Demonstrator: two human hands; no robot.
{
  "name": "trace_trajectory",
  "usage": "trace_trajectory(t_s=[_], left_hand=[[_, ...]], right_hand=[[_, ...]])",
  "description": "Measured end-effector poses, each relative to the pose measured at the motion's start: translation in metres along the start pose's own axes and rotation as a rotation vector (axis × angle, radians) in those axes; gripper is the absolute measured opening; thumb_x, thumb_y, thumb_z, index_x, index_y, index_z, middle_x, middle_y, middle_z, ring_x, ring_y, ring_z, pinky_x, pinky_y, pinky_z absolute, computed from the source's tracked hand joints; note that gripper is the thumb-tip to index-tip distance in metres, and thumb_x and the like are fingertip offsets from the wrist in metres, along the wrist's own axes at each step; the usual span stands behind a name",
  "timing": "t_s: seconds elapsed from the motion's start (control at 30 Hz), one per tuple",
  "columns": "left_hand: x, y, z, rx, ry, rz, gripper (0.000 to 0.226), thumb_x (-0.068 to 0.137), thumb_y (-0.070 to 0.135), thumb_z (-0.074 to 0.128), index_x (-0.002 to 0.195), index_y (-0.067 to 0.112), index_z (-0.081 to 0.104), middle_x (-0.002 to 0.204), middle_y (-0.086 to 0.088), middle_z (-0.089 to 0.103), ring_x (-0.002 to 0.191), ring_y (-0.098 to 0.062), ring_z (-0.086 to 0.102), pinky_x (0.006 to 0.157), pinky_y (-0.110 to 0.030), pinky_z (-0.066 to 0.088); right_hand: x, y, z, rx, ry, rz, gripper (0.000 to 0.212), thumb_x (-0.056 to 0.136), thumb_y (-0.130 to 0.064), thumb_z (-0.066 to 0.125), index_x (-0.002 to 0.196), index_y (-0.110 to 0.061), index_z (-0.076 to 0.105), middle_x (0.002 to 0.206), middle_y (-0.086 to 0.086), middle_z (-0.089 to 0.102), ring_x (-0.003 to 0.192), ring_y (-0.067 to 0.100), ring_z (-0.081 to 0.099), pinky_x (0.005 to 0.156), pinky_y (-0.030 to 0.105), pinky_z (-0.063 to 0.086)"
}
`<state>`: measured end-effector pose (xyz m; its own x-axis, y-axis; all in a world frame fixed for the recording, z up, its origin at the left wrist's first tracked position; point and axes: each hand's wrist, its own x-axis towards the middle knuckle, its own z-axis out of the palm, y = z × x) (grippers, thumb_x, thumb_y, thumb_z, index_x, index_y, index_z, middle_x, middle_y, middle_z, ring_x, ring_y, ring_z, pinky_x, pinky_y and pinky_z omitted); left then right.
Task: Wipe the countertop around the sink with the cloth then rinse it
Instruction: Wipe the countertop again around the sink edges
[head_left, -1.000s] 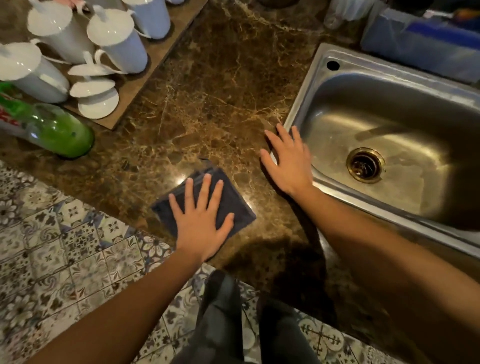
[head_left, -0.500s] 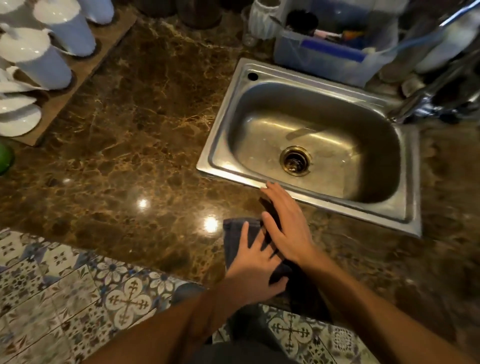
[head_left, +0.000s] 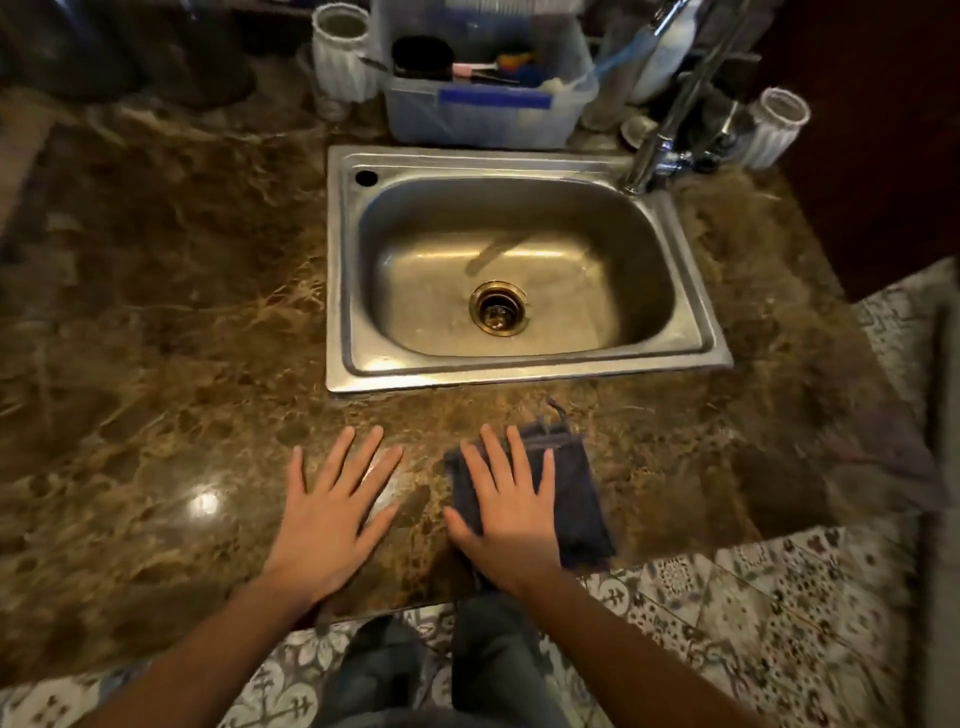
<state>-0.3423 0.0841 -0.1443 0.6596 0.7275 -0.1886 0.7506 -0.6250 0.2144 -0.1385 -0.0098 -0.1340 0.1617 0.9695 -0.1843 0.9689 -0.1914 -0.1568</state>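
Observation:
A dark blue cloth (head_left: 574, 483) lies on the brown marble countertop (head_left: 171, 364), just in front of the steel sink (head_left: 524, 371). My right hand (head_left: 511, 519) presses flat on the cloth with its fingers spread, covering the cloth's left half. My left hand (head_left: 332, 514) rests flat on the bare counter to the left of the cloth, fingers apart, holding nothing. The sink basin holds nothing, and its brass drain (head_left: 497, 308) sits in the middle. A chrome faucet (head_left: 657, 150) stands at the sink's back right corner.
Behind the sink stands a clear plastic tub (head_left: 488, 111) of brushes and utensils. White ribbed cups stand at the back left (head_left: 340, 52) and the back right (head_left: 776, 127). The counter's front edge runs just below my wrists, with patterned floor tiles (head_left: 753, 597) beneath.
The cloth has passed from under my left hand to under my right and moved right along the counter, to the front of the sink. My view has swung right, past the white jugs.

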Motion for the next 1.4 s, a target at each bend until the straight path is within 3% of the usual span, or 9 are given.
trace_trajectory(t_s=[0.17,0.3,0.47,0.63,0.7,0.83,0.93,1.23,1.4], left_hand=[[0.001,-0.005,0.001,0.063,-0.059,0.037,0.061,0.098,0.054,0.011,0.152,0.029,0.024,0.160,0.002,0.022,0.148,-0.025,0.016,0.112,-0.062,0.013],[0.000,-0.005,0.003,0.061,-0.021,0.038,0.062,0.097,0.054,0.015,0.153,0.028,0.021,0.161,0.002,0.018,0.149,-0.024,0.014,0.113,-0.062,0.011],[0.001,-0.004,0.004,0.055,0.008,0.058,0.061,0.097,0.050,0.019,0.154,0.028,0.019,0.161,0.001,0.017,0.149,-0.024,0.012,0.114,-0.062,0.009],[0.001,-0.006,0.003,-0.026,0.021,0.031,0.056,0.099,0.044,0.018,0.153,0.033,0.018,0.161,0.006,0.015,0.150,-0.015,0.004,0.116,-0.058,0.005],[0.003,-0.005,0.000,-0.110,0.031,0.015,0.054,0.099,0.044,0.018,0.151,0.033,0.025,0.160,0.008,0.019,0.149,-0.011,0.006,0.116,-0.055,0.003],[0.005,-0.002,-0.001,-0.115,0.067,0.006,0.055,0.096,0.043,0.024,0.146,0.027,0.038,0.157,0.004,0.030,0.147,-0.016,0.016,0.114,-0.055,0.007],[0.016,0.013,0.000,-0.061,0.020,0.091,0.056,0.096,0.042,0.026,0.147,0.025,0.036,0.158,0.001,0.029,0.146,-0.019,0.019,0.113,-0.055,0.010],[0.106,0.156,0.017,0.091,-0.087,0.401,0.061,0.095,0.053,0.026,0.150,0.029,0.030,0.159,0.000,0.025,0.147,-0.028,0.014,0.112,-0.056,0.006],[0.141,0.206,0.022,0.123,-0.099,0.347,0.061,0.096,0.058,0.011,0.153,0.037,0.010,0.162,0.005,0.004,0.149,-0.030,-0.003,0.112,-0.061,-0.009]], right_hand=[[0.000,0.066,-0.010,-0.033,-0.074,-0.123,0.067,0.092,-0.058,0.032,0.153,-0.040,0.012,0.162,-0.008,0.001,0.148,0.015,-0.010,0.116,0.054,0.001],[0.023,0.132,-0.024,-0.031,0.056,0.279,0.065,0.093,-0.055,0.023,0.154,-0.039,0.008,0.163,-0.004,0.001,0.149,0.020,-0.004,0.118,0.055,0.004],[0.059,0.064,-0.013,0.082,0.130,0.748,0.066,0.098,-0.050,0.027,0.155,-0.026,0.005,0.163,0.010,0.001,0.148,0.034,-0.003,0.116,0.060,0.001],[0.032,-0.021,0.002,0.010,0.051,0.352,0.069,0.095,-0.055,0.017,0.155,-0.026,-0.001,0.161,0.013,-0.006,0.146,0.039,-0.008,0.114,0.063,-0.002],[0.009,-0.039,0.010,-0.039,0.020,0.104,0.070,0.093,-0.056,0.026,0.155,-0.027,0.009,0.162,0.012,0.005,0.147,0.040,0.000,0.112,0.067,0.010],[-0.026,-0.015,0.016,-0.074,-0.011,-0.268,0.065,0.094,-0.055,0.038,0.153,-0.032,0.023,0.161,0.004,0.018,0.148,0.035,0.008,0.114,0.063,0.012],[-0.035,0.028,0.008,-0.071,-0.014,-0.328,0.064,0.094,-0.055,0.041,0.152,-0.035,0.024,0.161,0.000,0.018,0.149,0.030,0.008,0.116,0.059,0.009],[-0.055,0.159,-0.021,-0.017,-0.042,0.272,0.066,0.093,-0.058,0.030,0.153,-0.039,0.010,0.162,-0.002,0.012,0.148,0.033,0.003,0.113,0.064,0.009],[-0.043,0.244,-0.037,0.027,0.017,0.546,0.064,0.093,-0.058,0.019,0.153,-0.040,0.004,0.163,-0.003,0.005,0.148,0.032,-0.002,0.114,0.062,0.002]])
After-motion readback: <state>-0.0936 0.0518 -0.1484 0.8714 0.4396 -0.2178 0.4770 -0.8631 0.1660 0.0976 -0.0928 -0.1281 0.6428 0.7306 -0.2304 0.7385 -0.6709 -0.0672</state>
